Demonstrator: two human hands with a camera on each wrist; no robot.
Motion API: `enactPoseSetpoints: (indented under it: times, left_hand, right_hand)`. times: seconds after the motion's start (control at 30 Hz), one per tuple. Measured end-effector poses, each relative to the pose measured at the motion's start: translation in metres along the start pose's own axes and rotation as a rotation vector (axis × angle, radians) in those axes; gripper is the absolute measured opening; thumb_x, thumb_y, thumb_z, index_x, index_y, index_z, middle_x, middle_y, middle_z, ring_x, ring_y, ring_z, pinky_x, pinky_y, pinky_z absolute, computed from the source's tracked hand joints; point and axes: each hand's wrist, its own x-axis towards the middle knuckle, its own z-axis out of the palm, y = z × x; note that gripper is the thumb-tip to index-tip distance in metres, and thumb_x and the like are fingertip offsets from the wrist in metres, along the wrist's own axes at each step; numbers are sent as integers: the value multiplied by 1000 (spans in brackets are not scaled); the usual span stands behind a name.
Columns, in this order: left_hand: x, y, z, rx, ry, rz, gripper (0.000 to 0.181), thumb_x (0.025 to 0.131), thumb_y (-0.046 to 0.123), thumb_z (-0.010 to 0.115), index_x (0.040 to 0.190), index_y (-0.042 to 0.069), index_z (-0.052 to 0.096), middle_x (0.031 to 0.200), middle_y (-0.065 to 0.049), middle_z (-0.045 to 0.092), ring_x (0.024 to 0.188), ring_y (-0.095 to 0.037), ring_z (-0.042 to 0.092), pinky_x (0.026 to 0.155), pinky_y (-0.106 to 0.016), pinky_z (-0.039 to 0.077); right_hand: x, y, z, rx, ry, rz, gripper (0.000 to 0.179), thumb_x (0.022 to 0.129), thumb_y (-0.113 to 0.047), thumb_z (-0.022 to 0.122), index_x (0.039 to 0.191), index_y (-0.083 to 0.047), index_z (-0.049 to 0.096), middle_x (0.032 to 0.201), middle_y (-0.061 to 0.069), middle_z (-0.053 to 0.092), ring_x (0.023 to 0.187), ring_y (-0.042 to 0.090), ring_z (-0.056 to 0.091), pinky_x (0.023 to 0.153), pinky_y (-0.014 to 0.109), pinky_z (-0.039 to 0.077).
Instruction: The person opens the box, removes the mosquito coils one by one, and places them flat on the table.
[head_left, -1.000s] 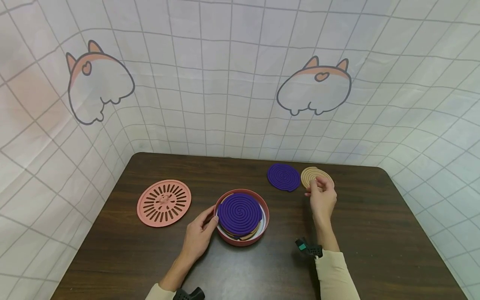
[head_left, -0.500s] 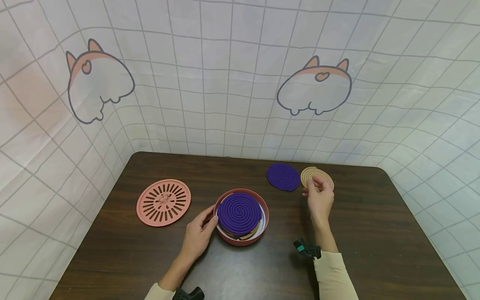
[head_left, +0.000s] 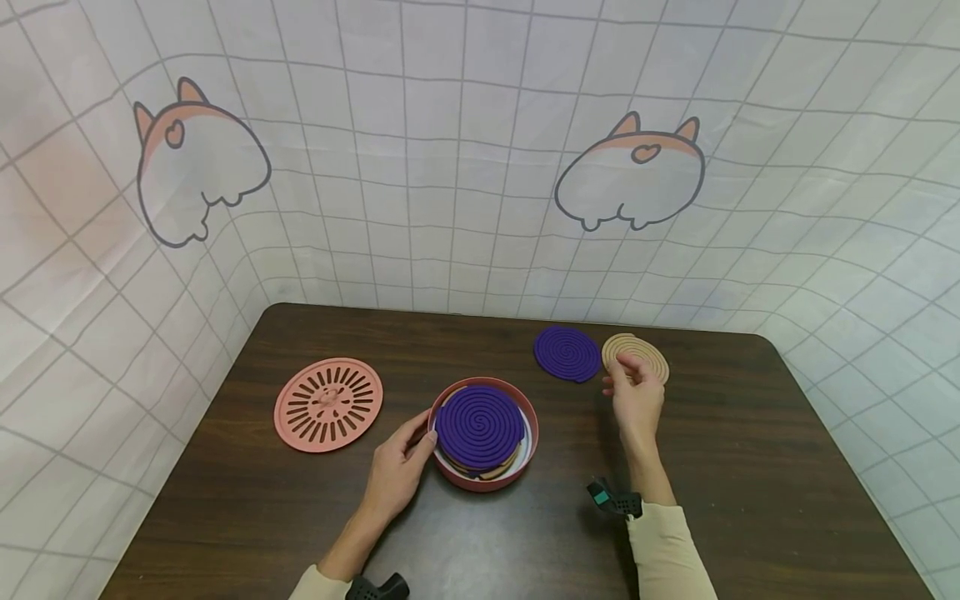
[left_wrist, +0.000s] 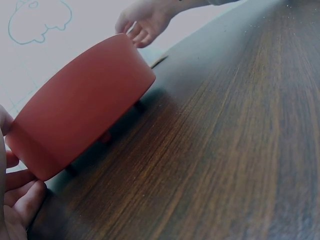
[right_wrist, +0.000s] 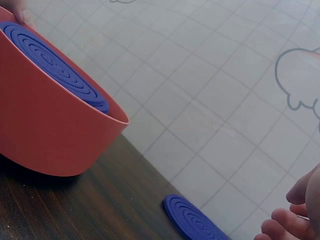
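Note:
My left hand [head_left: 397, 468] grips the side of a round red box [head_left: 529, 467], thumb at the rim and fingers along the wall. Spiral mosquito coils are stacked inside, with a purple mosquito coil [head_left: 480, 427] on top and tan edges showing beneath. My right hand [head_left: 637, 398] is at the near edge of a tan mosquito coil [head_left: 647, 354] lying at the back right, partly covering it. The fingers of that hand are loosely bent, and nothing shows between them in the right wrist view. Left of the tan coil lies a second purple mosquito coil [head_left: 567, 354].
A pink slotted lid [head_left: 328, 406] lies flat on the dark wooden table [head_left: 465, 550], left of the box. Short feet show under the box in the left wrist view. A white gridded cloth [head_left: 450, 167] hangs behind and beside the table.
My right hand has shifted slightly left and toward me, while the tan mosquito coil has stayed where it lies. My left hand and the red box have not moved.

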Motion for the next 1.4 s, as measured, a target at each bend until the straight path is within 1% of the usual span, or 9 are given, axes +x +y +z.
enactPoseSetpoints:
  times: [0.2,0.37,0.47,0.63,0.7,1.0,1.13,1.27,1.4]
  left_hand:
    - [1,0,0,13,4,7,38,100,32,63,137,22,63,131,-1,68,120,-15,65,97,-24,54]
    - [1,-1,0,16,9,21,38,99,31,63,136,21,63,131,-3,69,120,-18,66,97,-25,54]
    - [0,-1,0,16,8,20,38,99,30,63,136,20,63,131,-3,69,119,-18,66,97,-25,54]
    - [0,0,-1,4,5,6,38,99,29,63,136,22,63,130,0,69,120,-15,65,97,-23,53]
    - [0,1,-1,-2,4,3,37,99,29,63,136,23,63,130,1,69,120,-14,65,97,-23,53]
    - [1,1,-1,-4,-3,1,38,100,30,62,137,21,62,131,-1,68,120,-15,65,98,-24,53]
    - [-1,5,-1,-12,0,3,38,100,29,63,137,19,62,131,-4,68,120,-18,65,98,-27,54]
    - [-1,4,0,-9,2,0,39,100,29,63,137,19,62,131,-4,68,120,-17,66,98,-26,54]
    - [0,-1,0,-9,2,14,39,100,30,63,137,20,62,131,-3,68,120,-18,66,97,-26,55]
  right_hand:
    - [-1,-1,-1,6,-27,-10,29,96,-14,67,118,5,68,78,-11,66,64,5,67,57,23,58]
    - [-2,-1,0,-3,-38,-14,27,95,-11,66,116,7,67,74,-17,64,65,6,67,57,24,58]
    - [-3,-1,0,-13,-42,-22,26,96,-11,66,115,6,68,77,-12,67,65,6,67,58,24,58]
    - [-4,-1,1,-18,-45,-36,23,95,-11,66,112,5,69,88,8,71,63,5,66,57,23,58]
    - [-4,-1,2,-15,-47,-34,22,95,-11,67,111,4,70,89,11,70,63,4,65,56,22,57]
    - [-4,2,3,17,-66,-22,24,94,-8,66,113,8,68,84,4,70,63,5,65,56,19,56]
    - [-4,4,4,13,-72,-12,23,94,-7,65,112,7,68,83,4,72,64,9,67,56,20,56]
    - [-4,4,3,0,-84,0,23,94,-7,65,112,7,68,80,-1,72,64,9,67,57,23,57]
    - [-5,4,4,-3,-93,0,23,94,-7,65,112,7,67,85,7,72,63,6,65,57,22,57]
